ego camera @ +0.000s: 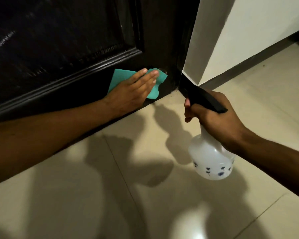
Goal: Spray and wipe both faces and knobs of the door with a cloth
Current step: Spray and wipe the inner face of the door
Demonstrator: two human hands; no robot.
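Pressing my flat left hand (128,91) on the teal cloth (126,78) against the dark door (67,40); right hand (212,116) grasps the spray bottle (211,161).

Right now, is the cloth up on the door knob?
No, the left hand presses the cloth flat against the bottom corner of the door, just above the floor.

Dark panelled door (62,49), lower corner, above beige tiled floor (128,195). Left hand (129,90), fingers straight, presses a teal cloth (123,81) flat against the door's bottom rail. Right hand (214,118) grips a translucent spray bottle (211,161) by its neck, black trigger head toward the door. White wall (248,31) at right.
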